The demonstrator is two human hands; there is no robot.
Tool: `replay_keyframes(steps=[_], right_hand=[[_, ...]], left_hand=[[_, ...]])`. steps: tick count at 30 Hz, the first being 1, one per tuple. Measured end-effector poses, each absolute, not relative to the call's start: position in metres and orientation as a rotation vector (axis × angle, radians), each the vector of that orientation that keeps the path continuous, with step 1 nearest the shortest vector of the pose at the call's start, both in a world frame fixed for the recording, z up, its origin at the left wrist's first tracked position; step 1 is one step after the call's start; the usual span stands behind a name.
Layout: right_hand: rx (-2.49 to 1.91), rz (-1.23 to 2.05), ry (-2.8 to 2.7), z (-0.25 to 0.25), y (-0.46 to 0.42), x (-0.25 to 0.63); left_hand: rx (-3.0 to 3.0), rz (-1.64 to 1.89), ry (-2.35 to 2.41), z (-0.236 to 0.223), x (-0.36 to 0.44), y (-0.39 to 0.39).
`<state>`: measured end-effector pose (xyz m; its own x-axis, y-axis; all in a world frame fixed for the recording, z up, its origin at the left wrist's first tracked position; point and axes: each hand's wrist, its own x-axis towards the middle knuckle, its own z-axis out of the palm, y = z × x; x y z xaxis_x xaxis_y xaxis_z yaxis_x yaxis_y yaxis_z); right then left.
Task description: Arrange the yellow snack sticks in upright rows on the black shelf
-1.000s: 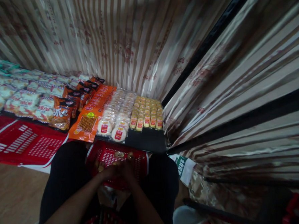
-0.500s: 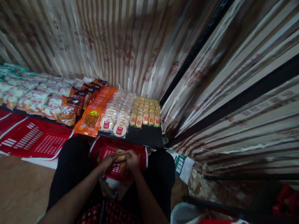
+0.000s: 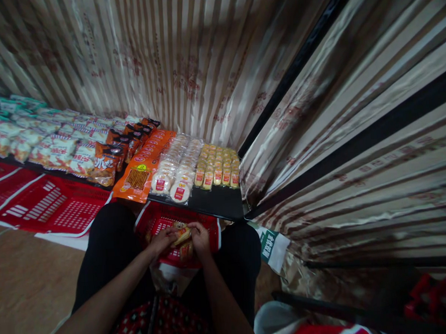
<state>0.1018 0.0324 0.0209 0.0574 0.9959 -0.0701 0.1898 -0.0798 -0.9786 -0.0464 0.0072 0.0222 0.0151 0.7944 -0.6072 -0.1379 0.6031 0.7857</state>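
A red perforated basket (image 3: 207, 226) rests between my knees, with several small wrapped snacks in it. Over the basket, my left hand (image 3: 164, 241) and my right hand (image 3: 200, 240) both grip a yellow wrapped snack (image 3: 182, 235), one at each end. Just below it lies another packaged snack (image 3: 186, 250) in a brownish wrapper. The print on the held packet is too small to read.
On the black shelf (image 3: 217, 202) ahead stand yellow snack packets (image 3: 217, 167), round white rice crackers (image 3: 180, 188), an orange bag (image 3: 136, 177) and rows of white snack bags (image 3: 53, 151). Red baskets (image 3: 53, 206) lie left; a striped curtain (image 3: 187, 64) hangs behind.
The yellow snack has tilted in my hands, and more of its face shows. Both hands stay over the basket. My view has shifted very slightly.
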Motion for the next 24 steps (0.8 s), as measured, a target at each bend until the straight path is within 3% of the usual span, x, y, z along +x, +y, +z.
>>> replay_keyframes(steps=[12,24], right_hand=[[-1.32,1.364,-0.884,0.026,0.033,0.1],[-1.298,1.208,-1.101,0.013,0.034,0.113]], left_hand=[[0.695,0.806,1.234,0.044,-0.037,-0.003],[0.937,0.769,1.276,0.07,-0.043,0.007]])
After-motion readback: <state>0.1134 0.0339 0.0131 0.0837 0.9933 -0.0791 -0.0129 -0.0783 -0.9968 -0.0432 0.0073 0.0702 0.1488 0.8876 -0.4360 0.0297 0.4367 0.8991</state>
